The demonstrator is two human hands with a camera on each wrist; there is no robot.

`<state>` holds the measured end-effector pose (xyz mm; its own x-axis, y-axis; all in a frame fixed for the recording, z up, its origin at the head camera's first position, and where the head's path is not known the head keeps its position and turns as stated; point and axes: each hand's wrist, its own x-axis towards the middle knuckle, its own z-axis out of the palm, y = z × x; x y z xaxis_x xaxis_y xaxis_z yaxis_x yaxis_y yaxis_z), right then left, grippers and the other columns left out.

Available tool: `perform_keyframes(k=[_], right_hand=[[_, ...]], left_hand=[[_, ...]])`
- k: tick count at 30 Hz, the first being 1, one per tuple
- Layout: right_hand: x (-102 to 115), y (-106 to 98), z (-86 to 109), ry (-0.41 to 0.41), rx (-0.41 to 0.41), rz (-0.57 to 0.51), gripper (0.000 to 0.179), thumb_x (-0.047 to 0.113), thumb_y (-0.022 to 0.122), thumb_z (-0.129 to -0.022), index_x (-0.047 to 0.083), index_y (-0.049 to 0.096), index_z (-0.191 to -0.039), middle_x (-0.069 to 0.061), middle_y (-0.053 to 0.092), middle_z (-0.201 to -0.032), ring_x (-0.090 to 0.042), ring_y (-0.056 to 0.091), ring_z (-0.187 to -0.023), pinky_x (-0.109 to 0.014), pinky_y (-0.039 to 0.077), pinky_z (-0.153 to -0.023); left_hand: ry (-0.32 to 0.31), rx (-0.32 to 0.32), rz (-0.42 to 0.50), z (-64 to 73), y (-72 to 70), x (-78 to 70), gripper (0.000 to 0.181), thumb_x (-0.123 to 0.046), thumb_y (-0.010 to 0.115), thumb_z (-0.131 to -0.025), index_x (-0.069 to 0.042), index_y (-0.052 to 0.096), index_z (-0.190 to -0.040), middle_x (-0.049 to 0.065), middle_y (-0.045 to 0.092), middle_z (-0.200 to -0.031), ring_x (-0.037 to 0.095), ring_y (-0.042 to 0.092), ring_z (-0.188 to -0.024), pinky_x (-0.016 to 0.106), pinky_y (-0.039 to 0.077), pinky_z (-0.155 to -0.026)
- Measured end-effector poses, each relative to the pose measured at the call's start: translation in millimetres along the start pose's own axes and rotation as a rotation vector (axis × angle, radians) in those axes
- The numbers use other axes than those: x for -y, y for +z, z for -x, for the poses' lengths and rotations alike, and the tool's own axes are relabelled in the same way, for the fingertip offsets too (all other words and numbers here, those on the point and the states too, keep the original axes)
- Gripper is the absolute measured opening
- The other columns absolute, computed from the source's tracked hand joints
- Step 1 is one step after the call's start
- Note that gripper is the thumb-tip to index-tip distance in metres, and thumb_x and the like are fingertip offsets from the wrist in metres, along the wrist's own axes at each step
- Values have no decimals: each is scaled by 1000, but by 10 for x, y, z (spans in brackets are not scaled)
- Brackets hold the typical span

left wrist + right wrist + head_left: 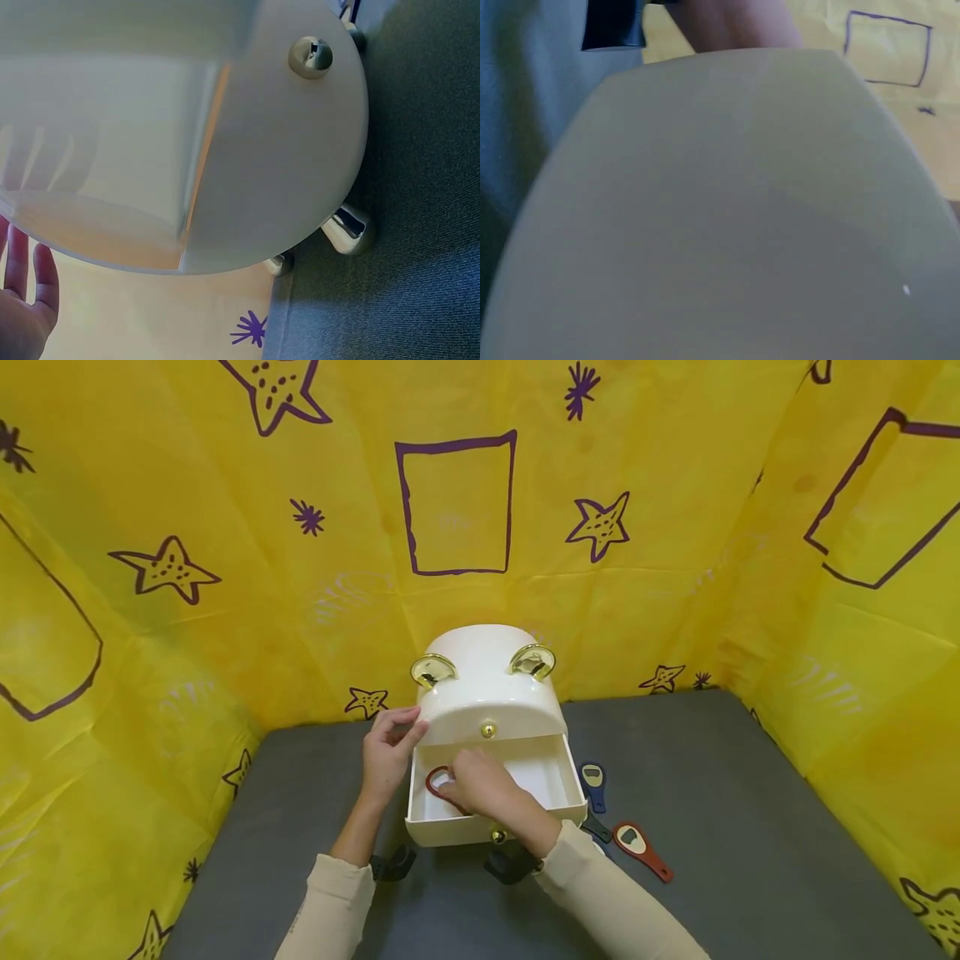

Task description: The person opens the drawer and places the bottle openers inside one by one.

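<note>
A white rounded drawer box [483, 664] with gold knobs and two gold ear-like rings stands on the table, its lower drawer [457, 835] pulled out. Inside the drawer, at its left, is a red bottle opener [432, 779], and my right hand [483, 783] reaches in from above with curled fingers gripping it. Part of the opener is hidden by that hand. My left hand [384, 758] rests its fingertips against the box's left side, fingers loosely bent; the left wrist view shows the same hand [26, 300] beside the box. The drawer's pale outside [720, 202] fills most of the right wrist view.
To the right of the drawer lie a blue bottle opener [593, 785], a red one [642, 850] and a dark green one [597, 828], partly hidden by the drawer and arm. Yellow patterned cloth [457, 510] encloses the grey table [697, 777] at the back and sides.
</note>
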<state>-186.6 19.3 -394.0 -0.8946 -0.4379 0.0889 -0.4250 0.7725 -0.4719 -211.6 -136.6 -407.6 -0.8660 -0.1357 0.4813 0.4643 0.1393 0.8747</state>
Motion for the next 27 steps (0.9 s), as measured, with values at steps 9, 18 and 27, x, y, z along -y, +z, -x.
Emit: perform_keyframes(k=[9,18,27], right_hand=[[-84,-410,308,-216,-88,-79,15,21,68,-88,12,70,-76,7,59,-62,-5,48,-58,-18,39,-55],[-588,-769,643,-261,-365,-199,6,10,71,-86,9,74,-81,4,66,-69,1,50,-62,-18,45,-57],[-1150,-849,747,15,-570,-233,6,7,71,-86,2,74,-86,-8,71,-75,-5,50,-60,-19,45,-54]], left_hand=[[-4,2,-6,0,-4,-8,21,7,71,-82,15,66,-101,22,62,-108,-1,57,-95,10,51,-73],[-10,11,6,9,11,23,21,6,71,-82,15,66,-101,28,60,-110,-1,57,-97,12,51,-74],[4,2,12,-3,-3,34,20,7,71,-82,16,66,-100,23,61,-109,0,57,-98,12,52,-75]])
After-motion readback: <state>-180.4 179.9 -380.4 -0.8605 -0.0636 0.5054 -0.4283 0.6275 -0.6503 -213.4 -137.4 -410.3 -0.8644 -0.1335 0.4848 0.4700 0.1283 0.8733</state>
